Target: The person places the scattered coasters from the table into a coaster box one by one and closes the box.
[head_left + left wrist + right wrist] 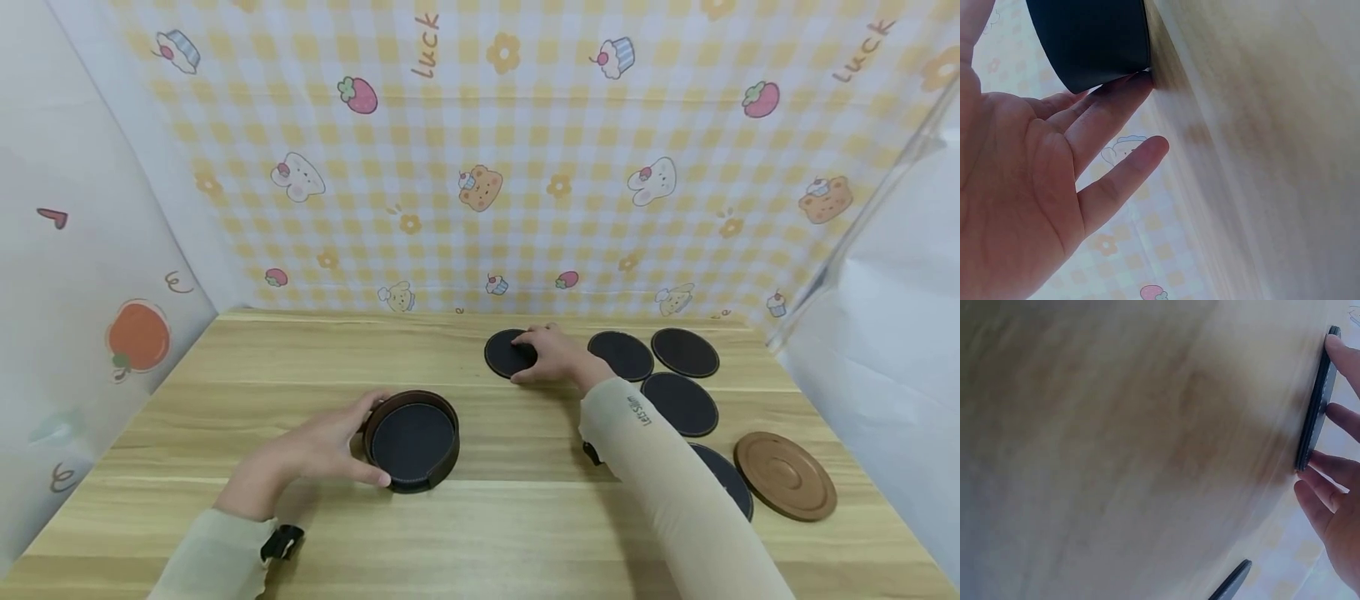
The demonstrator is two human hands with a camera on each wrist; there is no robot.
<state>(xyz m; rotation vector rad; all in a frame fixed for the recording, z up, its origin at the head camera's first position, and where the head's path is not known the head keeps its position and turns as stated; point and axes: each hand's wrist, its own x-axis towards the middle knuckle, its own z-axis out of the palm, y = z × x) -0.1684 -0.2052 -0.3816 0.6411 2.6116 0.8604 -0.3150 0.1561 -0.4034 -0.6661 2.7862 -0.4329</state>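
Observation:
In the head view a round dark coaster holder (447,462) with a raised wall stands left of centre, a black coaster (412,442) lying inside it. My left hand (330,442) grips it from the left, thumb at the front and fingers round the back. The left wrist view shows the fingertips against the holder's dark wall (1094,40). Farther back, my right hand (553,354) holds another round black coaster (504,354) by its right side. In the right wrist view, thumb and fingertips spread along this coaster's edge (1316,403), which looks layered.
Several black coasters, among them one at the back right (685,352) and one in front of it (680,404), lie right of my right forearm. One nearer coaster (727,479) is partly behind the sleeve. Beside it lies a round brown lid-like disc (786,477). A patterned cloth (517,242) hangs behind the wooden table (480,542).

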